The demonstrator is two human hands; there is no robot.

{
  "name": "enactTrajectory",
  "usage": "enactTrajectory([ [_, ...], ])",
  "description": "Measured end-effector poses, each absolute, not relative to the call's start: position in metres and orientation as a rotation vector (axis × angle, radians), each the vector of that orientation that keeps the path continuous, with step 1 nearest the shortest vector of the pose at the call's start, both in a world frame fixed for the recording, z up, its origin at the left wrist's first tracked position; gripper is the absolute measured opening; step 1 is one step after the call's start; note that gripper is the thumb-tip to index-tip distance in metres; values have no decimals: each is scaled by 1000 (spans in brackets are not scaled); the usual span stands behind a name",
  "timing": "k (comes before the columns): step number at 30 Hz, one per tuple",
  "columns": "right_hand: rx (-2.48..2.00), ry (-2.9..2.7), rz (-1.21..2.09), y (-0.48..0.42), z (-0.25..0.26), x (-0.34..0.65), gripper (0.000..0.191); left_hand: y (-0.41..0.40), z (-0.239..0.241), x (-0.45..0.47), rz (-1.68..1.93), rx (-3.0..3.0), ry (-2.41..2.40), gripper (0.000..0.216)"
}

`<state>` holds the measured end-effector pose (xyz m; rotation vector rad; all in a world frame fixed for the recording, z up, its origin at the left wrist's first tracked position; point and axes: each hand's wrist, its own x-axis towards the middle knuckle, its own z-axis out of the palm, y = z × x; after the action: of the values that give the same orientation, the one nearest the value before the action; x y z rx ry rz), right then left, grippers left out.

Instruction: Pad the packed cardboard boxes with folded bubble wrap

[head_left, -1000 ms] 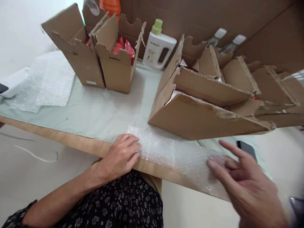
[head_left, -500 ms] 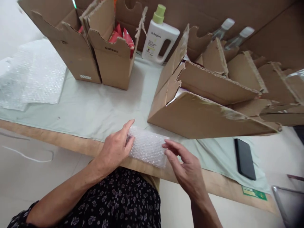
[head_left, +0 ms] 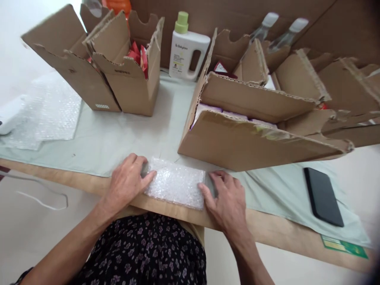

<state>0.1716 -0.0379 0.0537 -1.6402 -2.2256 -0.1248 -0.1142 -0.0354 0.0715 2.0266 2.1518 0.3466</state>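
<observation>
A flat rectangular piece of bubble wrap point(head_left: 176, 184) lies at the front edge of the cloth-covered table. My left hand point(head_left: 127, 180) grips its left end, thumb on top and fingers curled at the side edge. At the right end my right hand point(head_left: 225, 198) has its thumb on the top surface, the fingers bent down beside the edge. Whether anything is wrapped inside the bubble wrap I cannot make out.
Cut-down cardboard boxes point(head_left: 133, 95) with red packets stand at the back left. A larger cardboard box point(head_left: 255, 146) holding purple-edged packs is close behind my right hand. A white detergent bottle point(head_left: 187, 55) stands between them. Loose bubble wrap sheets point(head_left: 56, 111) lie left; a black phone point(head_left: 323, 196) lies right.
My right hand has come down onto the right end of the bubble wrap. My left hand has settled onto the left end, its fingers now more bent. The view has shifted slightly.
</observation>
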Motion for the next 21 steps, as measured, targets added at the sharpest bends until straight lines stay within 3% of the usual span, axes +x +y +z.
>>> enactTrajectory([
  [3, -1616, -2126, 61, -38, 47, 159, 34, -36, 67, -109, 465, 1996, 2050, 13],
  [7, -1541, -1624, 745, -52, 51, 154, 23, -44, 70, -105, 838, 1851, 1895, 12],
  [10, -1407, -1203, 1241, -67, 61, 158, 31, -55, 80, -103, 1036, 1460, 1750, 15],
  [12, -1303, -1038, 1385, -77, 71, 159, 42, -62, 89, -100, 1064, 1184, 1671, 22],
  [17, -1176, -1089, 1257, -88, 106, 166, 60, -65, 125, -85, 1226, 947, 1420, 55],
  [21, -1131, -1323, 923, -63, 157, 191, 53, -43, 172, -76, 1418, 1150, 1203, 37],
])
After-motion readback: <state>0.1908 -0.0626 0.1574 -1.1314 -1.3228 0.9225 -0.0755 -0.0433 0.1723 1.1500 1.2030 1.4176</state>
